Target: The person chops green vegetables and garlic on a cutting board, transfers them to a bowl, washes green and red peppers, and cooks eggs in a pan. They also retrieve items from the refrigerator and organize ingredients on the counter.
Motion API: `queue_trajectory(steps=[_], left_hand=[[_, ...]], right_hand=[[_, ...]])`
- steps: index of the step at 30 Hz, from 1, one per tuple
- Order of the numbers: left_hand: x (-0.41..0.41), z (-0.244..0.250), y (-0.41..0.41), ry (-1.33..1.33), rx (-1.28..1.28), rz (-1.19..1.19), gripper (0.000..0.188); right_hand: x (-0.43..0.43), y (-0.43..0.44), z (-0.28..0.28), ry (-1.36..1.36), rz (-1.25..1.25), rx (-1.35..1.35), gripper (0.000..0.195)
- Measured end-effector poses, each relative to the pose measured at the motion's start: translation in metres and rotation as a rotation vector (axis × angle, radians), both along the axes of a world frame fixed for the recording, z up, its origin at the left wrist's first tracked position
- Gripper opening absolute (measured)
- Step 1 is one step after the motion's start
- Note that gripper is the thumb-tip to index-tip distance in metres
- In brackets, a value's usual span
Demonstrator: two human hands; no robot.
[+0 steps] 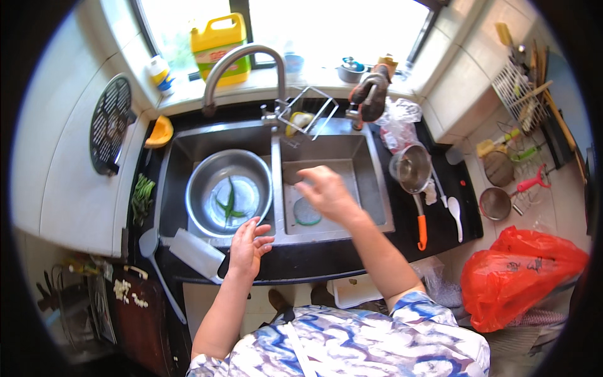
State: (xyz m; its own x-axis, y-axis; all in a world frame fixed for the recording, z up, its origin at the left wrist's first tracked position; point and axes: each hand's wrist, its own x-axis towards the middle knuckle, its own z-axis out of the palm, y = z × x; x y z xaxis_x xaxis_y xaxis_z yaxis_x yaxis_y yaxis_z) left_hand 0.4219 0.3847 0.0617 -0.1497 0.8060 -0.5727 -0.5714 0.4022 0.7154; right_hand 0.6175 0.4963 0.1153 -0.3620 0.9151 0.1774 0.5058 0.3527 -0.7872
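A round metal basin (198, 188) stands in the left sink bowl, with green peppers (229, 202) lying at its bottom. My left hand (249, 242) is by the basin's near right rim, palm turned up and fingers apart, holding nothing. Over the right sink bowl (372, 174) is my right hand (325, 191), its thumb and forefinger held near each other; whether something small is between them cannot be told. Beneath that hand a round drain strainer with a green rim (306, 212) lies on the bowl's floor. The curved faucet (245, 49) arches above the left bowl.
A cleaver (197, 253) and a long-handled grey spoon (162, 278) lie front left, near leafy greens (142, 195) and a pumpkin piece (160, 132). At right are a saucepan with an orange handle (412, 172), a white spoon (455, 214) and a red plastic bag (513, 278).
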Motion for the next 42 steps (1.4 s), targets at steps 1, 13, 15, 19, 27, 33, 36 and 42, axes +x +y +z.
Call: queue_trajectory(steps=[1,13,15,19,27,33,36,42], left_hand=[[0.003,0.002,0.002,0.005,0.002,-0.016,0.030],[0.107,0.026,0.065,-0.036,0.105,-0.509,0.027],[0.124,0.028,0.075,-0.008,0.106,-0.562,0.027],[0.140,0.027,0.081,0.036,0.061,-0.580,0.027],[0.139,0.017,0.079,0.081,-0.038,-0.530,0.026],[0.141,0.010,0.080,0.084,-0.052,-0.516,0.026],[0.139,0.010,0.079,0.092,-0.067,-0.510,0.026],[0.138,0.008,0.079,0.105,-0.066,-0.493,0.025]], right_hand=[[0.031,0.009,0.009,-0.045,-0.079,0.136,0.025],[0.288,0.171,-0.015,-0.409,-0.371,0.175,0.020],[0.288,0.200,-0.030,-0.464,-0.372,0.086,0.020],[0.306,0.246,-0.062,-0.751,-0.149,0.031,0.023],[0.318,0.272,-0.101,-0.947,-0.283,-0.146,0.029],[0.308,0.263,-0.075,-1.033,-0.330,-0.208,0.036],[0.314,0.269,-0.082,-1.034,-0.406,-0.260,0.040],[0.342,0.285,-0.121,-0.956,-0.236,-0.193,0.042]])
